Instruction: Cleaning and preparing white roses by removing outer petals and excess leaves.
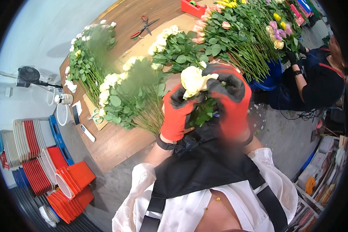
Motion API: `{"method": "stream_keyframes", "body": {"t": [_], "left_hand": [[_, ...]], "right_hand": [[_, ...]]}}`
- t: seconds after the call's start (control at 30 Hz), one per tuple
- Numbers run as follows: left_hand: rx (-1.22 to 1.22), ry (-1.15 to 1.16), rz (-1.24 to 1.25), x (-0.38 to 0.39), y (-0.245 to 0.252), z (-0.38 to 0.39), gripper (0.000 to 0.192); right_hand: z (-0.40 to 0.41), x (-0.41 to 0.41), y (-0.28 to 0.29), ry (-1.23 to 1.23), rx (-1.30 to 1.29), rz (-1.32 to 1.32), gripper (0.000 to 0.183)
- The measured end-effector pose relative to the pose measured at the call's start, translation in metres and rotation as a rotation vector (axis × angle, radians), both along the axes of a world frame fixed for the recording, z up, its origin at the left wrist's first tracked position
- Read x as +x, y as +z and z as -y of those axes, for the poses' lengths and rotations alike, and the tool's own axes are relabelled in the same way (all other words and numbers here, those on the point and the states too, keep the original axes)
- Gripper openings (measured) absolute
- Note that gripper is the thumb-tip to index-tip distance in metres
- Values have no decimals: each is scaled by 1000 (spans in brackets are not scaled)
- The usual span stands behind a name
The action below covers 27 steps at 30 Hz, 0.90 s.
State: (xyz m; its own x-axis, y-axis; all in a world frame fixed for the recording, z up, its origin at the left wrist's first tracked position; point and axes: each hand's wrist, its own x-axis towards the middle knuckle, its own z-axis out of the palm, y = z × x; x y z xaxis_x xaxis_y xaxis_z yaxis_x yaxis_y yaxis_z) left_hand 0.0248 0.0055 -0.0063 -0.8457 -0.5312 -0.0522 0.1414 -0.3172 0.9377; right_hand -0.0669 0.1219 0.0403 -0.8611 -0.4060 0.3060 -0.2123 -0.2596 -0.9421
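Note:
A cream-white rose (192,79) is held up in front of my chest between both hands. My left hand (178,107), in a red glove with dark coated fingers, closes around the rose just below its bloom. The fingers of my right hand (229,90), gloved the same way, pinch a petal at the bloom's right side. Green leaves (203,111) hang beneath the bloom, and the lower stem is hidden. Close to my left hand, a bunch of white roses (139,84) lies on the wooden table (119,148). Another white bunch (179,49) lies beyond my hands.
Pink roses (200,29) are heaped at the back right. Scissors (145,27), a red tape dispenser (193,8) and a phone (76,114) lie on the table. A co-worker (313,78) holds mixed flowers at right. Stacked buckets (75,178) stand on the floor at left.

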Motion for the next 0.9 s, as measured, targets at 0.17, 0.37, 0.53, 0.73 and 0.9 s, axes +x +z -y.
{"method": "stream_keyframes", "body": {"t": [0.17, 0.37, 0.53, 0.73, 0.9], "left_hand": [[62, -4, -78, 0, 2, 3, 44], [-56, 233, -16, -3, 6, 11, 46], [-229, 378, 1, -5, -3, 8, 38], [-18, 431, -178, -11, 11, 17, 33], [40, 592, -415, -11, 26, 71, 27]], "right_hand": [[6, -8, -28, 279, -437, 541, 19], [-20, -25, -19, 218, -96, 253, 52], [-20, -19, 0, 154, 30, 170, 59], [1, -21, -55, 494, 250, -21, 96], [-2, -10, -115, 822, 413, 345, 89]]}}
